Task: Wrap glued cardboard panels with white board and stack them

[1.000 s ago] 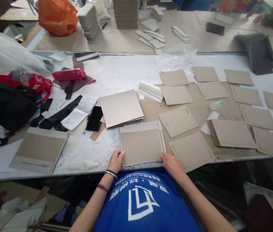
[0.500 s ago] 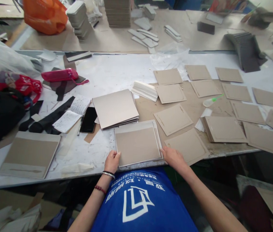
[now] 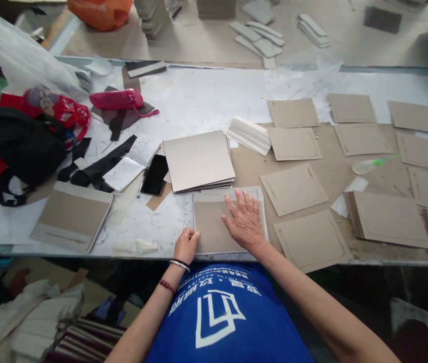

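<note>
matt card, glossy plastic

the panel (image 3: pixel 210 222) looks like smooth, matt cardboard; the notebook (image 3: pixel 123 174), matt paper; the bangle (image 3: pixel 179 264), polished metal; the garment (image 3: pixel 252 327), matt cloth; the phone (image 3: pixel 154 175), glossy; the orange bag (image 3: pixel 100 13), shiny plastic.

This looks like a workshop for making things by hand from board. Flat brown panels (image 3: pixel 293 187) lie spread in rows across a long bench (image 3: pixel 199 91) with a scuffed, stained white covering, and more are gathered in a neat stack (image 3: pixel 391 218). A squeeze bottle (image 3: pixel 365 166) with a green nozzle lies among them, beyond a pile of pale strips (image 3: pixel 249 133). A second bench (image 3: pixel 206 45) behind carries tall stacks of cut pieces (image 3: pixel 151 19) and loose grey ones. Bundled material (image 3: pixel 32 317) is heaped below. A phone (image 3: pixel 155 175), handwritten notebook (image 3: pixel 125 173) and black bag (image 3: pixel 19 143) share the worktop.
</note>
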Demonstrator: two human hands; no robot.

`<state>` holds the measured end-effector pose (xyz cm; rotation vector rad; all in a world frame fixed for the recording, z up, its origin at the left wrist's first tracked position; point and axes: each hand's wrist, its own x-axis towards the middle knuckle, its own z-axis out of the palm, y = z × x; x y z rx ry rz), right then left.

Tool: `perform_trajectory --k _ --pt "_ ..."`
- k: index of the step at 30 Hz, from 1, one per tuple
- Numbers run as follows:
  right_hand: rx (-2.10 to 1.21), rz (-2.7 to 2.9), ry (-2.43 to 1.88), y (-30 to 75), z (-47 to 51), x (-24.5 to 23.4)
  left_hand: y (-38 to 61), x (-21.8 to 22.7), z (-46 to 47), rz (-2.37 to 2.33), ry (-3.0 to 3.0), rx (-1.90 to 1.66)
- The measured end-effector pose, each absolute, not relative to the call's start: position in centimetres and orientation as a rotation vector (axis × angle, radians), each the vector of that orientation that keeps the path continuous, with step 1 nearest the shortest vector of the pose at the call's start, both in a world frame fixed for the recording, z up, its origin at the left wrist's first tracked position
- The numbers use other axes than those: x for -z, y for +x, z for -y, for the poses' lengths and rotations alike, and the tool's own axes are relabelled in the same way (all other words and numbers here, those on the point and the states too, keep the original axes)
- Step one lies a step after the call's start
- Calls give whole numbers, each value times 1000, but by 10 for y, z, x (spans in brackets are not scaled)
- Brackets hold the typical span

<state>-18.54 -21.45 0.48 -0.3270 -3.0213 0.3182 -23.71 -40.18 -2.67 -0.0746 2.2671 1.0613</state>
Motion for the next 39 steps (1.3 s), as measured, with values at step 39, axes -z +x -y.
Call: perform_trajectory --k 39 --pt "-399 2838 -462 -154 199 16 -251 7 403 -2365 -232 -1397"
